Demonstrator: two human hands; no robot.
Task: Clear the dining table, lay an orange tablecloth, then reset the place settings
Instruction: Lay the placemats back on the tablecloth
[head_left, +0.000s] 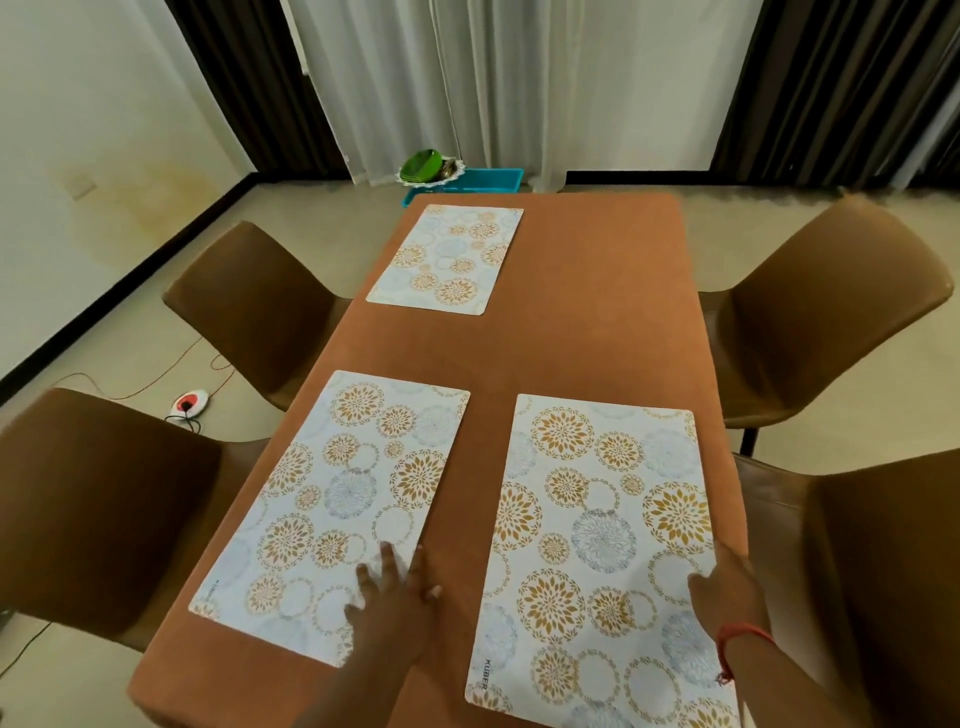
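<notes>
An orange tablecloth (587, 322) covers the dining table. Three white placemats with gold and blue floral circles lie on it: one at the far left (448, 258), one at the near left (337, 509), one at the near right (597, 551). My left hand (392, 597) rests flat, fingers spread, on the near-left placemat's right edge. My right hand (727, 587) presses on the right edge of the near-right placemat; a red thread circles that wrist. Green plates (422, 165) sit in a teal tray (478, 182) on the floor beyond the table.
Four brown chairs stand around the table, two on the left (249, 306) (98, 509) and two on the right (831, 306) (878, 571). A white power strip (189, 402) with cables lies on the floor at left. Curtains hang behind.
</notes>
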